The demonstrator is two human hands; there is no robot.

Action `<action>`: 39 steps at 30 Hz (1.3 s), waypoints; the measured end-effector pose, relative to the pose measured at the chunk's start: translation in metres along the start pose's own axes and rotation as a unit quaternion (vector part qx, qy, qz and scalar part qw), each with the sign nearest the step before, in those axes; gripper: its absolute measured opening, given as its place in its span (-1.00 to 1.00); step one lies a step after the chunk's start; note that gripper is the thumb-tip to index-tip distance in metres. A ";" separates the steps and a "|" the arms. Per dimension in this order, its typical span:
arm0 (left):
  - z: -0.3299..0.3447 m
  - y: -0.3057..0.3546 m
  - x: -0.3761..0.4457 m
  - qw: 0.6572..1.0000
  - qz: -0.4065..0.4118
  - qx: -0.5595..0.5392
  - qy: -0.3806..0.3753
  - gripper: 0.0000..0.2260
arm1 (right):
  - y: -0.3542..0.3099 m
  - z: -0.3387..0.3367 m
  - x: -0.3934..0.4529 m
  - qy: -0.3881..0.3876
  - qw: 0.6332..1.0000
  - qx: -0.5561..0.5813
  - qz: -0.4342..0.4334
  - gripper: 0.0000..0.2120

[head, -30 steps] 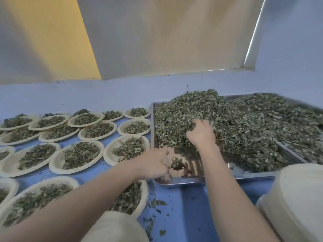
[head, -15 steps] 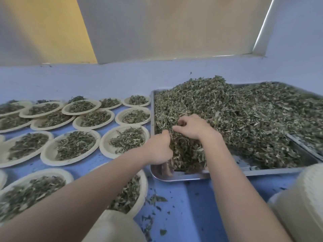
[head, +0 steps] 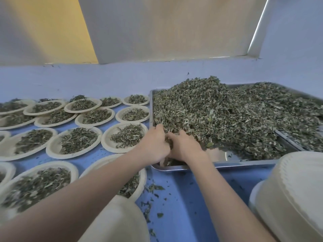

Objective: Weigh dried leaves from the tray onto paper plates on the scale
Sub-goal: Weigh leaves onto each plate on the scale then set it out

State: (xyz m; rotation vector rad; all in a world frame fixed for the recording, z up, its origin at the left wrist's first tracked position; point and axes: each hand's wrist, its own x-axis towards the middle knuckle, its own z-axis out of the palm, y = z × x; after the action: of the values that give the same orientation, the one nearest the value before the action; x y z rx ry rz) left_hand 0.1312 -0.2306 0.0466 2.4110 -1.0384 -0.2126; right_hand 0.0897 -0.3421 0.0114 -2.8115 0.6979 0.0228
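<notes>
Across the blue desk (head: pixel 188 198), the biggest thing going is the steel tray (head: pixel 244 164) on the right, heaped with dried leaves (head: pixel 227 116), with a bare patch of metal at its near edge. Left of it sit rows of filled paper plates (head: pixel 76 142), and a stack of empty plates (head: pixel 290 194) sits at the near right corner. No scale can be made out; the nearest plate (head: pixel 138 182), half hidden under the left forearm, could be sitting on one, but that's a guess.

Both hands are down in the tray's near-left corner, touching each other. The left hand (head: pixel 155 145) and right hand (head: pixel 185 147) each have fingers curled into the pile, so each grip looks closed around a clump of leaves.

Handling-wise, this stuff looks super light, crumbly and loose, so it probably sheds easily. A few bits (head: pixel 153 188) are already scattered on the desk. Best bet is likely a cupped two-handed scoop from under the pile's edge, not a pinch.

No brands, labels or readable writing anywhere.
</notes>
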 end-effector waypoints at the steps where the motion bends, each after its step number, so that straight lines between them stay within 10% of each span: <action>1: 0.000 -0.001 -0.002 1.000 -0.001 -0.007 0.004 -0.59 | 0.000 -0.001 0.000 0.024 0.999 0.015 -0.017 -0.56; 6: -0.006 0.004 -0.010 0.987 -0.056 -0.148 -0.003 -0.68 | 0.007 -0.015 0.007 0.190 0.967 0.170 0.006 -0.68; 10: -0.013 0.008 -0.015 0.959 -0.080 -0.270 0.021 -0.57 | 0.006 -0.023 0.015 0.280 0.842 0.451 0.099 -0.65; 15: -0.022 0.017 -0.029 0.880 -0.171 -0.441 -0.041 -0.59 | 0.013 -0.033 0.014 0.250 0.695 0.637 0.220 -0.58; 25: -0.046 0.022 -0.078 0.786 -0.263 -0.558 -0.026 -0.76 | -0.033 -0.047 -0.039 0.086 0.611 0.768 0.170 -0.66; 32: -0.074 -0.015 -0.139 0.770 -0.269 -0.564 0.133 -0.72 | -0.095 -0.029 -0.113 -0.041 0.630 0.775 0.014 -0.79; 36: -0.081 -0.038 -0.182 0.764 -0.259 -0.546 0.227 -0.79 | -0.111 -0.010 -0.160 0.041 0.846 0.520 -0.112 -0.73; 39: -0.078 -0.048 -0.205 0.777 -0.239 -0.514 0.274 -0.81 | -0.107 -0.007 -0.180 0.069 0.921 0.269 -0.272 -0.64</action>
State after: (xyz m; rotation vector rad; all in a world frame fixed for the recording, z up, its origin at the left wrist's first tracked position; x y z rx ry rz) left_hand 0.0449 -0.0263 0.0788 1.4768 0.0537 -0.1626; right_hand -0.0201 -0.1693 0.0559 -2.3750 -0.0793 -0.4050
